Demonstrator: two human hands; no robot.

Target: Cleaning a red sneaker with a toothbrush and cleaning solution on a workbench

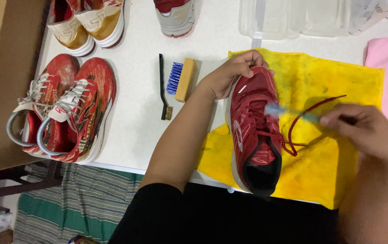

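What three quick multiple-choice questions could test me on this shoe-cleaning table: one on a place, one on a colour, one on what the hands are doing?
1. The red shoe being brushed lies on:
A. a yellow cloth
B. a pink towel
C. bare table

2. The wooden brush has bristles that are:
A. black
B. blue
C. white

3. The left hand:
A. hangs free
B. grips a brush
C. holds the shoe's toe

Answers: 1 A, yellow cloth shows all around the shoe. 2 B, blue bristles face left. 3 C, its fingers wrap the toe, while the right hand works a blurred toothbrush.

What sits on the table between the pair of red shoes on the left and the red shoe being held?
In the head view, two brushes lie there: a thin black-handled wire brush and a wooden brush with blue bristles, side by side on the white table.
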